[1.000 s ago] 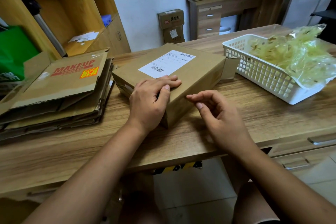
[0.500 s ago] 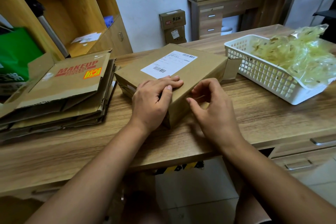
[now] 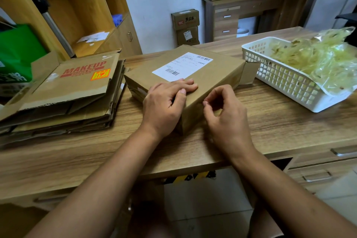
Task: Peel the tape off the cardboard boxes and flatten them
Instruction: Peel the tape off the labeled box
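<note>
A closed cardboard box lies flat on the wooden counter, turned so one corner points toward the person. The left hand rests palm-down on the box's near corner, fingers spread flat on the top face just below the white shipping label, its grip open and pressing rather than clasping. The right hand is at the box's near right side face, thumb and forefinger drawn together at the top edge; it may be pinching a tape end, but the clear tape is too faint to tell whether anything is caught in that grip.

To the right, just beside an open end flap of the box, stands a white plastic basket heaped with crumpled yellowish peeled tape that spills over its far rim. To the left, a stack of flattened boxes lies near the box, the top one printed MAKEUP.

Bare counter lies between the box and the front edge, where both forearms cross it, and further bare surface runs to the right below the basket.
</note>
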`<state>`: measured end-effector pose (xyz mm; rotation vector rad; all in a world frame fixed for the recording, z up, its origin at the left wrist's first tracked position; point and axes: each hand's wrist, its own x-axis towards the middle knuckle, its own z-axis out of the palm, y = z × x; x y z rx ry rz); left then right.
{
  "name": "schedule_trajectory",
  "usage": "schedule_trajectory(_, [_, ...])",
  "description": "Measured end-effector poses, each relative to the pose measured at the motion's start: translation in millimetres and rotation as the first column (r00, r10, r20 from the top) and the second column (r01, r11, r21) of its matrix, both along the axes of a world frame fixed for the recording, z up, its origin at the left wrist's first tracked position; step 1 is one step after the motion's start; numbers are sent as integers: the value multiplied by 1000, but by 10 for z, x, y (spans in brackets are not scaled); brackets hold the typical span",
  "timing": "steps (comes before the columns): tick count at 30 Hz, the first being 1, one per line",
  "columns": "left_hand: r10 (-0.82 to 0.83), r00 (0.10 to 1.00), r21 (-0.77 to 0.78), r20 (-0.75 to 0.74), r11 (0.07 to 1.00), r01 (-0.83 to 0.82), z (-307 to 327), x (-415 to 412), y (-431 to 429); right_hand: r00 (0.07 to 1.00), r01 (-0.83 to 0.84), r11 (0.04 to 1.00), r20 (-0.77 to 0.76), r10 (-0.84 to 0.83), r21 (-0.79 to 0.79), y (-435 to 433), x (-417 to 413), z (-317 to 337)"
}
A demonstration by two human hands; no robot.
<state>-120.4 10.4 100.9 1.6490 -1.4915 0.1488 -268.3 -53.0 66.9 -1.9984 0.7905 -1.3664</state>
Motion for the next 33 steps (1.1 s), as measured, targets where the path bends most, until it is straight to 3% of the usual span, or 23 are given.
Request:
schedule_trajectory(12, [12, 1000, -7, 3, 1000, -12, -8, 7, -9, 979, -121, 983, -147, 141, 135, 191, -164, -75])
schedule_trajectory(21, [7, 1000, -6, -8, 1000, -7, -26, 18, -19, 976, -140, 956, -129, 178, 259, 206, -156, -47])
schedule_trajectory(27, [5, 1000, 0, -10, 1000, -5, -15, 11, -16, 964, -16, 997, -262, 33, 70, 188, -142, 3])
schedule_trajectory(33, [20, 1000, 0, -10, 1000, -20, -8, -5, -13, 927, -95, 995, -360, 102, 36, 545, -348, -111])
